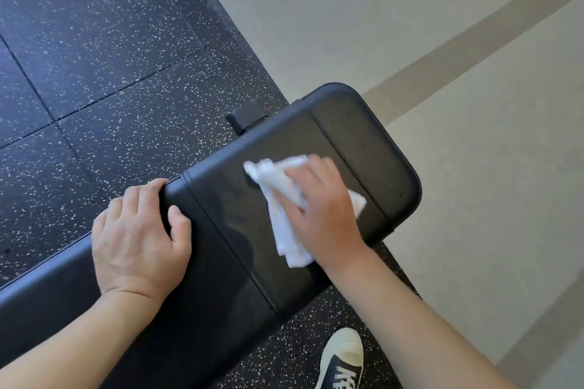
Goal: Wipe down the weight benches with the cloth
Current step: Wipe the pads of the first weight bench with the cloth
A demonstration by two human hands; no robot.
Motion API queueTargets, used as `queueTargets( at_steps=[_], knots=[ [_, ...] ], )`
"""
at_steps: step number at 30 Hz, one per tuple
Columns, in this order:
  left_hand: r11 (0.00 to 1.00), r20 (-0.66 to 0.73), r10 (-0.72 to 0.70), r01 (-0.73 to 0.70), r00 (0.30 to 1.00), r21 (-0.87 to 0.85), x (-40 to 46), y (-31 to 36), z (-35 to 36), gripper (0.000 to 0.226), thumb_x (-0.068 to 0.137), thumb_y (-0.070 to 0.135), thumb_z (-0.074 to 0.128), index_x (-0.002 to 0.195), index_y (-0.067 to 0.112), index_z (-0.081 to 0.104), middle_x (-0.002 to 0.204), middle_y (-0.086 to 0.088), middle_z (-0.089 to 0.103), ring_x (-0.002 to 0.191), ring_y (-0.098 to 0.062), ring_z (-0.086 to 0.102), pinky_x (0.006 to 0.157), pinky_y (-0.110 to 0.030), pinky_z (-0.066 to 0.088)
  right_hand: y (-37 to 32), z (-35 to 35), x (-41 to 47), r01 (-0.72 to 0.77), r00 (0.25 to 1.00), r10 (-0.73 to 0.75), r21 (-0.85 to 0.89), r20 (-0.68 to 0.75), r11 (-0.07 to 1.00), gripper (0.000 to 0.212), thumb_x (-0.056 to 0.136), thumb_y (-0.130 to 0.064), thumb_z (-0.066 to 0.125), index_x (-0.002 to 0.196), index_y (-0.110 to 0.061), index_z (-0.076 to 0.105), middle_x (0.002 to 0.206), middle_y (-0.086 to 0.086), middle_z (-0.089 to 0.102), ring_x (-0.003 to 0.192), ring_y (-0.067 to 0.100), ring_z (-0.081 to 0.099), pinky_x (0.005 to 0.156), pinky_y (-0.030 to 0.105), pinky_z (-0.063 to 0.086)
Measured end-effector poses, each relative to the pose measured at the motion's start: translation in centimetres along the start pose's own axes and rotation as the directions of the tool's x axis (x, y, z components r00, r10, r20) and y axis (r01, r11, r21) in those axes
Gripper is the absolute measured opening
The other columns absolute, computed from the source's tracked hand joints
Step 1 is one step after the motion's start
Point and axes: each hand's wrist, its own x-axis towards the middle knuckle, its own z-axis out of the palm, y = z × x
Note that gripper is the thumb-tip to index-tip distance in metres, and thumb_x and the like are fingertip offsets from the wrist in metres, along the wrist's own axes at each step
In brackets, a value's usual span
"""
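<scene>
A black padded weight bench (363,142) runs from the lower left up to its rounded end at the middle right. My right hand (319,208) lies on the pad with a crumpled white cloth (278,196) under its fingers, pressing it flat against the pad near the bench's end section. Cloth sticks out past the fingertips and below the palm. My left hand (139,237) grips the far edge of the bench, fingers curled over the side and thumb on top.
Black speckled rubber floor tiles (94,57) lie beyond the bench; pale smooth flooring (474,230) with a tan stripe lies to the right. A black bench foot (248,117) pokes out at the far side. My dark sneaker (343,360) stands near the bench's near edge.
</scene>
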Motion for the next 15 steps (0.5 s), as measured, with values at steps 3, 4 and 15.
queueTargets(
  at_steps=[3,4,15],
  knots=[
    [1.000,0.000,0.007,-0.007,1.000,-0.001,0.0,-0.2,0.1,0.051,0.093,0.035,0.041,0.133,0.008,0.057,0.116,-0.018,0.062,0.105,-0.042,0.054,0.095,-0.054,0.038,0.4,-1.9,-6.2,-0.002,1.000,0.001,0.005,0.024,1.000,0.004,0.101,-0.019,0.066,0.102,-0.017,0.069,0.098,-0.008,0.054,0.083,0.017,0.045,0.076,0.026,0.042],
    [1.000,0.003,0.010,-0.010,1.000,-0.002,0.1,-0.2,0.1,0.051,0.093,0.035,0.040,0.133,0.008,0.057,0.116,-0.017,0.062,0.105,-0.043,0.055,0.095,-0.054,0.038,0.4,-2.0,-7.2,-0.017,1.000,0.017,-0.009,0.023,1.000,0.009,0.103,-0.022,0.065,0.101,-0.015,0.071,0.098,-0.008,0.057,0.083,0.018,0.046,0.075,0.027,0.044],
    [1.000,-0.004,0.020,-0.020,1.000,-0.012,0.2,-0.4,0.1,0.052,0.093,0.036,0.040,0.133,0.008,0.059,0.115,-0.012,0.064,0.101,-0.038,0.058,0.093,-0.052,0.041,0.8,2.2,6.4,-0.138,0.982,0.116,-0.144,-0.151,0.980,0.009,0.091,-0.019,0.071,0.088,-0.010,0.069,0.087,0.002,0.056,0.078,0.024,0.047,0.071,0.034,0.043]
  ],
)
